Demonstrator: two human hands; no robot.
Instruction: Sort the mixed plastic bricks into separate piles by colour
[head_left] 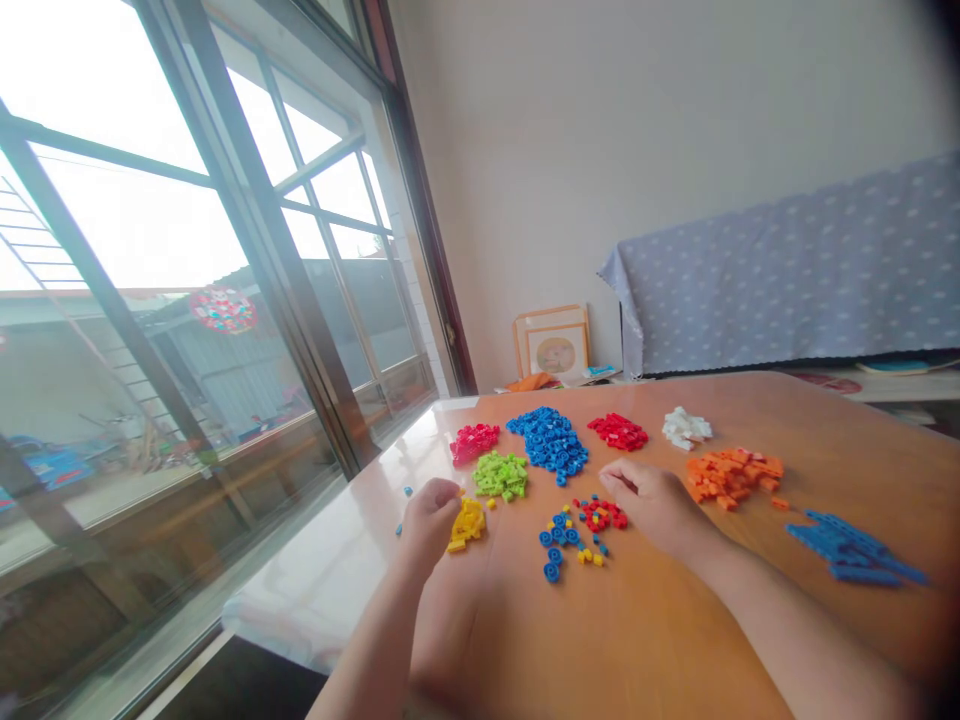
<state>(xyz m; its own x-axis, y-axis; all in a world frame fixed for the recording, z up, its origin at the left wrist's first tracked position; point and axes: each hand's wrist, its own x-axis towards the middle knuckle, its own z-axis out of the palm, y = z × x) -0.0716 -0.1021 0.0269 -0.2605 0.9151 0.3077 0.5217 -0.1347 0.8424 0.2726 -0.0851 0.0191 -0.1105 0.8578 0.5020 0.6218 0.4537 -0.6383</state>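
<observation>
My left hand is closed beside the pile of yellow bricks, covering its left edge. Whatever its curled fingers hold, if anything, is hidden. My right hand hovers near a small cluster of red pieces, its fingertips pinched together; too little shows to name anything between them. Between the hands lies a mixed group with blue round pieces and a few yellow bricks. Just beyond the left hand sits a lime green pile.
Across the wooden table lie sorted piles: pink bricks, blue round pieces, red bricks, white pieces, orange bricks and long blue pieces. A window borders the left side.
</observation>
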